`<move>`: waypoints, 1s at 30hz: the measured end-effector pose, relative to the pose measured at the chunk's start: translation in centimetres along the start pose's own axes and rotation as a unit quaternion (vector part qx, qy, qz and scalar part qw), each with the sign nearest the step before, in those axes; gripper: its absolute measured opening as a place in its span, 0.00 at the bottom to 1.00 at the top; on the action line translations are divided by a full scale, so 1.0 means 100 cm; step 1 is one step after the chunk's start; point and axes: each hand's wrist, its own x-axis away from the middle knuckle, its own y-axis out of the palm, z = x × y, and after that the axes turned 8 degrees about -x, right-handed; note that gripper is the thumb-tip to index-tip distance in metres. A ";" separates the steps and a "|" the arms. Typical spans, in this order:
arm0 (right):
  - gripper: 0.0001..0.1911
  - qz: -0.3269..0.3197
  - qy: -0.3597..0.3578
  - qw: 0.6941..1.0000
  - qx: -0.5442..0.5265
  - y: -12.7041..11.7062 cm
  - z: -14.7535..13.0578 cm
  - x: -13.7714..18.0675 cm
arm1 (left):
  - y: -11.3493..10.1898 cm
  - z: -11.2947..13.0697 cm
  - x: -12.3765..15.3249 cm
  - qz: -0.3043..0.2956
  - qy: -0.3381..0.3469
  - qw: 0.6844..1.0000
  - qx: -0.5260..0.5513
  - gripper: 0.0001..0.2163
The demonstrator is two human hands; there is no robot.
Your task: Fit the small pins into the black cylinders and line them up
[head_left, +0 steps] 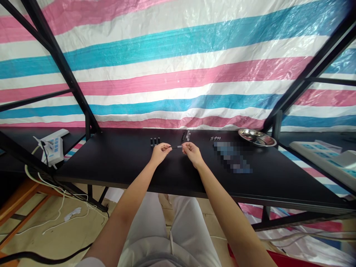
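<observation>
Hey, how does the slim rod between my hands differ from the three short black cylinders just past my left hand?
The slim rod is held by the left hand and right hand; the black cylinders rest on the tabletop. The slim rod is one thin length; the black cylinders are stubbier, set in a row. The slim rod turns paler toward the right; the black cylinders look mostly black. Both are small.

1 slim pen-like rod [176, 147], dark toward its left, paler and clear-looking toward its right, spans roughly level between left hand [160, 153] and right hand [192, 152].
</observation>
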 end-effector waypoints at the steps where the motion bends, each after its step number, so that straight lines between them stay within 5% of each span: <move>1: 0.19 -0.011 0.006 1.000 0.006 0.000 0.000 0.000 | 0.001 0.000 0.001 -0.008 0.003 1.000 -0.013 0.09; 9: 0.14 -0.068 -0.011 0.980 0.188 0.002 0.008 0.003 | 0.005 -0.003 0.008 -0.053 0.054 0.972 -0.221 0.06; 17: 0.13 -0.071 -0.066 0.866 0.491 0.009 0.004 0.012 | 0.007 0.000 0.014 -0.059 0.086 0.947 -0.304 0.06; 23: 0.14 -0.080 -0.085 0.809 0.576 0.015 0.003 0.014 | 0.007 0.004 0.020 -0.054 0.134 0.916 -0.373 0.06; 30: 0.13 -0.079 -0.097 0.788 0.603 0.016 -0.001 0.020 | 0.000 0.011 0.020 -0.101 0.170 0.894 -0.402 0.07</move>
